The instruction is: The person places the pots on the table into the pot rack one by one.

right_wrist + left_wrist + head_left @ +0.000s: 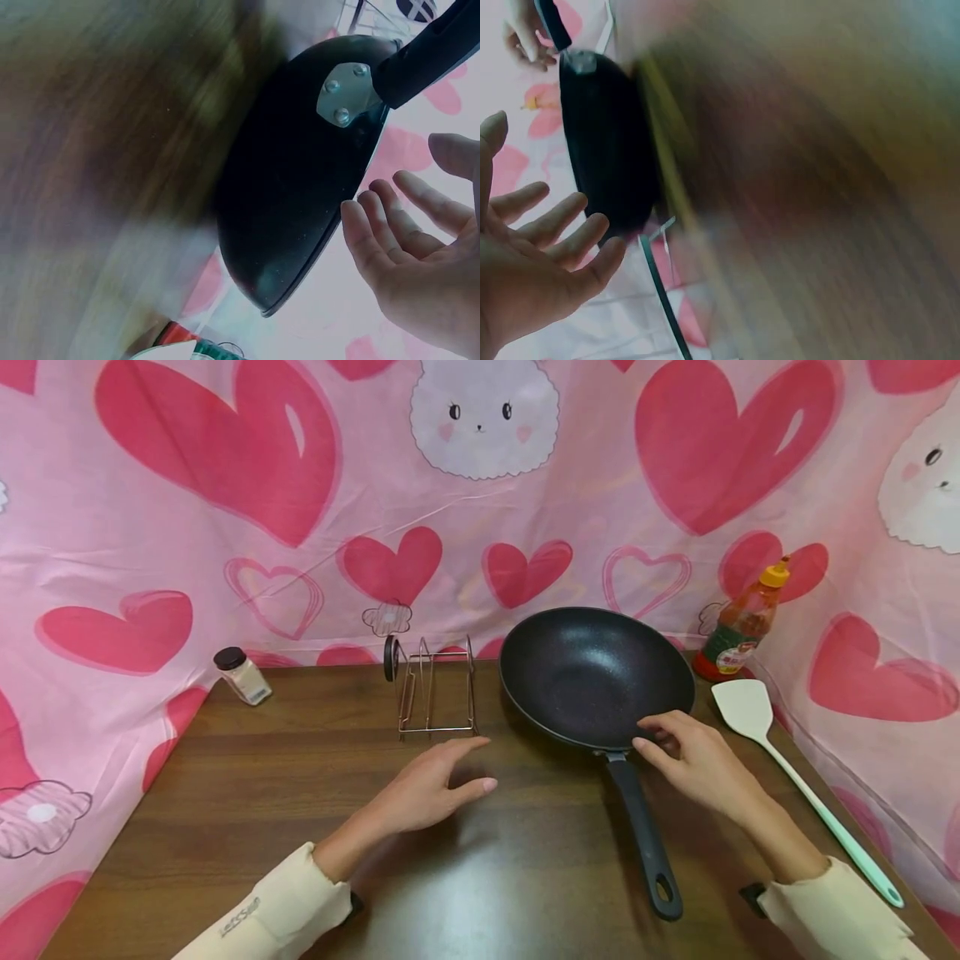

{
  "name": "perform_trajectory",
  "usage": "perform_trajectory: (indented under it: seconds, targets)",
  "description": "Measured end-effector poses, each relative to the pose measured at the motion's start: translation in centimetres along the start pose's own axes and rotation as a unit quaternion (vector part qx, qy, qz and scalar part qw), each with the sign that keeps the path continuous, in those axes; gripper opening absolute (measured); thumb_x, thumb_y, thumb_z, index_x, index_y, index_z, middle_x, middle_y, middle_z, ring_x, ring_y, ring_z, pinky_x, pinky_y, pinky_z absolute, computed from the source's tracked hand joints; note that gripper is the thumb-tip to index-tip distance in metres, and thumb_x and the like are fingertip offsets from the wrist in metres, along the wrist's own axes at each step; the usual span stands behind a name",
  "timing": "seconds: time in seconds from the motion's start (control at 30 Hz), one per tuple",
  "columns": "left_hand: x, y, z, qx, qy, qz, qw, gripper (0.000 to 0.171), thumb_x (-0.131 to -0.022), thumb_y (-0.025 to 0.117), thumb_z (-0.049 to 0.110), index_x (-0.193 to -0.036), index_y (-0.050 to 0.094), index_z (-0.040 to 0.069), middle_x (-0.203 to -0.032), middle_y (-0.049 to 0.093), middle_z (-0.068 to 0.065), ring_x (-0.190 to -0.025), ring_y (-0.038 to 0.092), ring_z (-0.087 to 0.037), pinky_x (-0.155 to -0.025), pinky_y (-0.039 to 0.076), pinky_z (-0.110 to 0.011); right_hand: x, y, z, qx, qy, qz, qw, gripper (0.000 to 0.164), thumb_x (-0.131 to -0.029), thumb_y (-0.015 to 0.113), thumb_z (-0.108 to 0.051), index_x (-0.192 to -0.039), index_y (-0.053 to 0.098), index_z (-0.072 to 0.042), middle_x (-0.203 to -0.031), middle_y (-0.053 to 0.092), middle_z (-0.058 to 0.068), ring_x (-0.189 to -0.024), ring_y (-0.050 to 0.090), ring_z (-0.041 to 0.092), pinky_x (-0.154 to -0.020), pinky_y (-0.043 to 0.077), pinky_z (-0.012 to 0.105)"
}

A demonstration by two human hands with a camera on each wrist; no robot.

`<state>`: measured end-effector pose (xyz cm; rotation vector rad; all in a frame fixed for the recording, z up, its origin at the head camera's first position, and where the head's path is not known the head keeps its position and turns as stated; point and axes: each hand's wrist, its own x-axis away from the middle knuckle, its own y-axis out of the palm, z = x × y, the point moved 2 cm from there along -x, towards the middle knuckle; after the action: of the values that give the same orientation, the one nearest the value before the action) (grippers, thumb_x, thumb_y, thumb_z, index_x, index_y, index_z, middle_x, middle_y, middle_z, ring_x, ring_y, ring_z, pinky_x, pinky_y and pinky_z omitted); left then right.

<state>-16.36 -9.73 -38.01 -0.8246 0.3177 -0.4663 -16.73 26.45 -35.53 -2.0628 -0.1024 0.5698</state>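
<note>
There sat the black wok [596, 681], right of centre at the far side of the wooden table [225, 827], bowl facing up, its long handle [645, 835] pointing near and slightly right, an angle that looked handy for a right-hand grip. But no grip was on it! The right hand [697, 764] hung by the wok's near-right rim, fingers loosely bent, thumb apart, nothing in its grasp; whether a fingertip brushed that rim, the views could not settle. Over to the left hand [431, 781]: empty too, fingers relaxed and spread, poised above the wood left of the handle, just near of the wire rack [438, 729]. Palms roughly facing, well apart, a spread that seemed to suit something as broad as the wok. Out on the right, the white spatula [742, 706] lay along the table's edge, mint-green grip toward the near side, probably for easy reach. Beyond its blade stood the sauce bottle [738, 627], yellow cap up, tucked into the far right corner, perhaps for safety, while the black-lidded jar [243, 677] held the far left, well apart from everything.
</note>
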Motion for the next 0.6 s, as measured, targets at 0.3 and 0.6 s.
perform_trajectory:
  seconds: [0.3,0.6]
  targets:
    - [-0.3,1.6,0.7,0.003,0.008,-0.024,0.9997,0.065,-0.098,0.063,0.051,-0.15,0.049,0.014,-0.15,0.051,-0.004,-0.139,0.045,-0.025,-0.114,0.036,-0.048,0.3,0.0,0.0,-0.037,0.03,-0.013,0.999,0.028,-0.097,0.071,-0.018,-0.119,0.068,-0.002,-0.111,0.069,0.014,-0.091,0.072,0.029,-0.075,0.058,0.05]
    - [-0.5,2.4,1.2,0.035,0.026,-0.029,0.9986,0.063,-0.097,0.066,0.049,-0.147,0.052,0.014,-0.148,0.054,-0.001,-0.137,0.047,-0.019,-0.113,0.038,-0.043,0.7,0.1,-0.6,-0.037,0.035,-0.014,0.999,0.014,-0.096,0.072,-0.018,-0.106,0.072,-0.009,-0.094,0.071,-0.001,-0.08,0.066,0.017,-0.068,0.055,0.032]
